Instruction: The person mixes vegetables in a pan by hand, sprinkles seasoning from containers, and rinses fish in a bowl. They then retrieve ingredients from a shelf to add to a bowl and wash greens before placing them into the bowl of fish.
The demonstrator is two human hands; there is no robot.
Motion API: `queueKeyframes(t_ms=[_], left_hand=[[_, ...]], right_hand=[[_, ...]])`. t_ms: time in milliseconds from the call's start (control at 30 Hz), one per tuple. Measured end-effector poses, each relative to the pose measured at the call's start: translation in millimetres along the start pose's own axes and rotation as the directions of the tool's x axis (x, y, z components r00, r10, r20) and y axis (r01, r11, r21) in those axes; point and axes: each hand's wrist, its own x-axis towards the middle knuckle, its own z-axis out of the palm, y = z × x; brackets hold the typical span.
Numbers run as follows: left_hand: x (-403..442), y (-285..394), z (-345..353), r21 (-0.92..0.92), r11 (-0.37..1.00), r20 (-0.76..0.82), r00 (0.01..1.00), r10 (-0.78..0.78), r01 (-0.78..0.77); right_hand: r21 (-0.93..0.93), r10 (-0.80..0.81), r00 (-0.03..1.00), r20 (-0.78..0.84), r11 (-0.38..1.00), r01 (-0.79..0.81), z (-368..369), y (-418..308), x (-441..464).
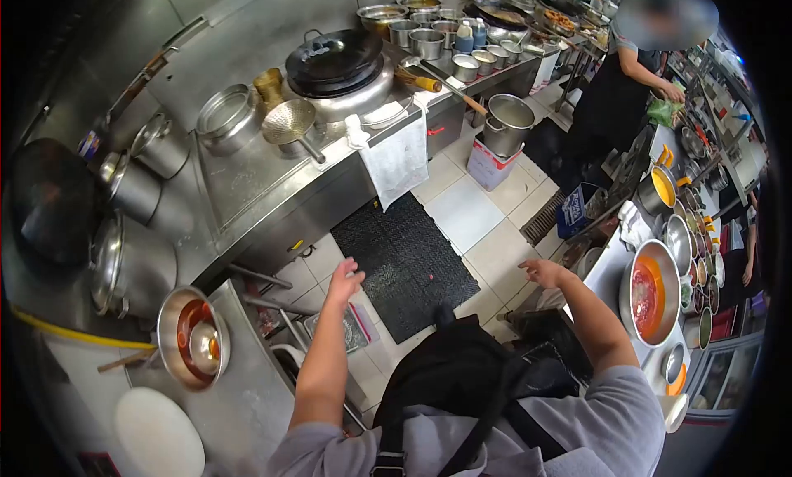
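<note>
My left hand (344, 281) hovers over the floor beside the black rubber mat (408, 262), fingers apart, holding nothing. Out to the other side, my right hand (541, 272) is held above the floor tiles with its fingers loosely spread and nothing in them. A metal bowl of red meat in orange liquid (631, 299) sits on the counter to the right of that arm. On the left-hand table stands a metal bowl (176, 361) with dark red liquid and a smaller bowl inside. Neither hand touches anything.
A wok (334, 58) sits on the range, with a strainer (290, 122) and a white towel (396, 167) nearby. A steel pot (508, 122) stands on a box on the floor. Another person (606, 106) holds a green bag (662, 111) at the right counter.
</note>
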Motion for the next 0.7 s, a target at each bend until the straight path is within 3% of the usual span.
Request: queueKeyframes(t_ms=[33,133,200,267,333,400,467,533,600,667,700], left_hand=[[40,8,12,-0.011,1.000,-0.028,0.999,-0.017,0.017],[155,46,49,-0.011,1.000,-0.112,0.993,-0.028,0.027],[254,51,68,0.038,0.998,-0.163,0.985,0.047,-0.042],[328,65,88,0.039,0.993,-0.319,0.940,0.120,-0.113],[391,60,106,-0.076,0.983,-0.289,0.947,0.137,-0.165],[436,49,121,0.049,0.995,-0.235,0.967,0.100,-0.091],[425,74,148,0.112,0.993,-0.179,0.982,0.053,-0.033],[432,54,161,0.036,0.996,-0.004,0.997,0.081,-0.080],[425,42,162,-0.259,0.952,0.177,0.977,-0.118,0.162],[350,130,153,-0.661,0.724,0.382,0.919,0.098,0.198],[362,108,157,-0.720,0.674,0.293,0.953,0.079,0.166]], right_hand=[[0.081,0.000,1.000,-0.010,0.997,0.001,-9,6,11],[0.045,-0.005,0.999,0.040,0.999,0.004,-39,3,56],[0.034,-0.024,0.994,0.107,0.999,0.020,-62,-1,100],[0.013,-0.054,0.984,0.171,0.999,0.052,-84,-3,152],[-0.027,-0.119,0.976,0.182,0.992,0.126,-104,-11,202],[-0.073,-0.214,0.952,0.218,0.969,0.235,-124,-27,252],[-0.085,-0.279,0.942,0.188,0.951,0.298,-146,-52,296],[-0.064,-0.343,0.934,0.106,0.934,0.350,-165,-73,337],[0.006,-0.407,0.910,-0.083,0.913,0.409,-180,-96,368],[0.048,-0.423,0.881,-0.211,0.896,0.442,-193,-119,398],[0.023,-0.410,0.868,-0.279,0.901,0.433,-193,-130,414]])
